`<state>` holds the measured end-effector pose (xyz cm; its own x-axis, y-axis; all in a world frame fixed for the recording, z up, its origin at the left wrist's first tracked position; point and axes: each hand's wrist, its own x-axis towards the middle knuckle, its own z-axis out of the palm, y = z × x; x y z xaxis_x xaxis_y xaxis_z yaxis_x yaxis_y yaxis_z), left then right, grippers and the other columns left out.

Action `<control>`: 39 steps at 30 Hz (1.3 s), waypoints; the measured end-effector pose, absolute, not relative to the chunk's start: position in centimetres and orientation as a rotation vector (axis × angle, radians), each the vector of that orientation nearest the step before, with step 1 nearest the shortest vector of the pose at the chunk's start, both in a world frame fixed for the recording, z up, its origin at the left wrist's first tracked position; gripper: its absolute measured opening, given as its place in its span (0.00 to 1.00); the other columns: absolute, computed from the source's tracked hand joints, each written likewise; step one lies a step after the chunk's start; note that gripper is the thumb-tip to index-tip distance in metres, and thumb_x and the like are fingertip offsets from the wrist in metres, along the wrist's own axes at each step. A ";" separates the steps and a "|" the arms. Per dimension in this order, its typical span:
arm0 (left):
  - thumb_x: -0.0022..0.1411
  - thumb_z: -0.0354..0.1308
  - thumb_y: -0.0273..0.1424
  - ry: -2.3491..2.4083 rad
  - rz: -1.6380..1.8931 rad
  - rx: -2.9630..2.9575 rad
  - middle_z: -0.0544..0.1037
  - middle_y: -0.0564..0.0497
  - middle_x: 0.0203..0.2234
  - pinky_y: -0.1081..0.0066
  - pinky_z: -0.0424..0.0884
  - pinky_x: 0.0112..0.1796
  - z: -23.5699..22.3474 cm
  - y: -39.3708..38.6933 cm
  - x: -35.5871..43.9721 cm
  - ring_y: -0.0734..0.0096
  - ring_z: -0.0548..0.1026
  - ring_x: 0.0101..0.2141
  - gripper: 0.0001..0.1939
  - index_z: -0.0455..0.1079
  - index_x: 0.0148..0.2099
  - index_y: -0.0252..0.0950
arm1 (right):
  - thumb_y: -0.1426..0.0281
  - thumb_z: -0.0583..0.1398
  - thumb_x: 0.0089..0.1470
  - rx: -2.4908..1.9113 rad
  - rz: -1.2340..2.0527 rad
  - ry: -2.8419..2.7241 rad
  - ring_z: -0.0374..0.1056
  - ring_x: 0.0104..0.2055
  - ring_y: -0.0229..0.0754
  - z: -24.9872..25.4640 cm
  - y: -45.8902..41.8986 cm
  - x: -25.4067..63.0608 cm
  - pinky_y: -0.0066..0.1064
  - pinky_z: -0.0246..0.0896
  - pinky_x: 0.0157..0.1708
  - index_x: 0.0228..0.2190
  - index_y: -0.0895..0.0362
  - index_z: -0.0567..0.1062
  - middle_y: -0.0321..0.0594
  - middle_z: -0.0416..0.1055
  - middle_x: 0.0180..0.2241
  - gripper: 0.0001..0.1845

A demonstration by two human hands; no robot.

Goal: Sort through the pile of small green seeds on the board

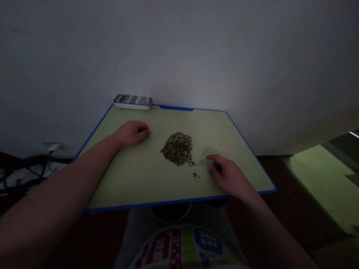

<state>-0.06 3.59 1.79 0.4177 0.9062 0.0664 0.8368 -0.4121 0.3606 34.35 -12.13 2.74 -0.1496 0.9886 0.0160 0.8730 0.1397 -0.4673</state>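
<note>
My left hand [134, 133] rests on the left half of the folding table [131, 175], its fingers curled in a loose fist with nothing seen in them. Left of my right hand lies a spread pile of small dark green-brown beans or grains [178, 147], with paler bits among them. A few loose dark beans [195, 175] lie apart, toward the near edge. My right hand [226, 172] pinches a clear plastic piece with printed scale lines, which looks like a protractor [205, 164]. Its far side is hidden by the fingers.
A phone [133, 99] lies on a white box [134, 106] at the far left corner. Beyond my right hand is a faint pale patch of small bits [227, 149]. A wall [185, 56] stands behind the table; dark cables [28, 164] hang at left.
</note>
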 end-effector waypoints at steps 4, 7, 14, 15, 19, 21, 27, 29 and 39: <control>0.57 0.46 0.44 1.536 0.365 2.412 0.73 0.50 0.23 0.71 0.58 0.28 1.6 3.8 -0.2 0.70 0.67 0.25 0.21 0.73 0.34 0.34 | 0.71 0.54 0.55 -1.785 0.534 -2.106 0.66 0.27 0.41 2.8 -12.5 34.6 0.31 0.57 0.28 0.49 0.58 0.70 0.37 0.71 0.24 0.19; 0.57 0.46 0.45 1.539 0.375 2.416 0.73 0.51 0.22 0.71 0.58 0.28 1.3 3.9 -0.3 0.71 0.67 0.25 0.21 0.73 0.34 0.34 | 0.70 0.54 0.55 -1.783 0.557 -2.112 0.66 0.28 0.41 2.7 -12.8 34.6 0.31 0.57 0.28 0.49 0.57 0.70 0.37 0.71 0.25 0.19; 0.57 0.47 0.44 1.531 0.365 2.415 0.72 0.51 0.22 0.71 0.58 0.27 1.5 3.9 -0.2 0.71 0.67 0.24 0.21 0.72 0.33 0.34 | 0.70 0.54 0.55 -1.820 0.513 -2.097 0.67 0.29 0.42 2.7 -12.3 34.2 0.31 0.57 0.29 0.49 0.58 0.71 0.40 0.72 0.27 0.19; 0.57 0.47 0.44 1.536 0.364 2.410 0.72 0.51 0.21 0.72 0.58 0.27 1.5 3.9 -0.2 0.71 0.67 0.24 0.20 0.72 0.33 0.34 | 0.71 0.54 0.55 -1.816 0.506 -2.103 0.67 0.29 0.42 2.7 -12.2 34.2 0.31 0.57 0.29 0.49 0.58 0.71 0.40 0.72 0.27 0.19; 0.57 0.47 0.44 1.531 0.373 2.391 0.72 0.51 0.22 0.72 0.58 0.27 1.6 3.8 -0.1 0.71 0.67 0.24 0.20 0.72 0.34 0.34 | 0.72 0.54 0.55 -1.777 0.521 -2.131 0.66 0.29 0.41 2.7 -12.0 34.2 0.31 0.56 0.29 0.49 0.58 0.71 0.40 0.72 0.28 0.19; 0.57 0.47 0.44 1.522 0.376 2.391 0.73 0.51 0.22 0.71 0.58 0.27 1.6 3.8 -0.2 0.71 0.67 0.24 0.21 0.72 0.35 0.34 | 0.72 0.54 0.55 -1.767 0.538 -2.134 0.66 0.29 0.41 2.7 -12.1 34.2 0.30 0.56 0.28 0.49 0.58 0.71 0.39 0.72 0.27 0.19; 0.56 0.47 0.44 1.517 0.371 2.381 0.73 0.50 0.23 0.71 0.58 0.28 1.5 3.9 -0.2 0.70 0.68 0.25 0.20 0.72 0.34 0.34 | 0.72 0.54 0.55 -1.732 0.548 -2.144 0.66 0.28 0.40 2.6 -12.1 34.1 0.30 0.55 0.28 0.49 0.58 0.70 0.37 0.71 0.25 0.19; 0.57 0.47 0.44 1.521 0.368 2.393 0.73 0.50 0.23 0.71 0.58 0.28 1.5 3.9 -0.2 0.70 0.68 0.25 0.21 0.72 0.34 0.33 | 0.72 0.53 0.55 -1.731 0.552 -2.143 0.66 0.28 0.40 2.6 -12.1 33.9 0.30 0.55 0.29 0.49 0.58 0.70 0.37 0.71 0.26 0.19; 0.57 0.47 0.44 1.537 0.369 2.409 0.73 0.51 0.22 0.71 0.58 0.28 1.3 4.0 -0.3 0.70 0.68 0.25 0.20 0.72 0.34 0.34 | 0.72 0.54 0.54 -1.788 0.497 -2.093 0.67 0.28 0.41 2.5 -12.0 33.5 0.31 0.56 0.28 0.49 0.59 0.71 0.40 0.73 0.27 0.20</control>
<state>-0.30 3.98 1.29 0.4084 0.9098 0.0736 0.8439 -0.4071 0.3495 33.47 -12.01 2.45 -0.1480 0.9885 0.0324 0.8683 0.1455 -0.4742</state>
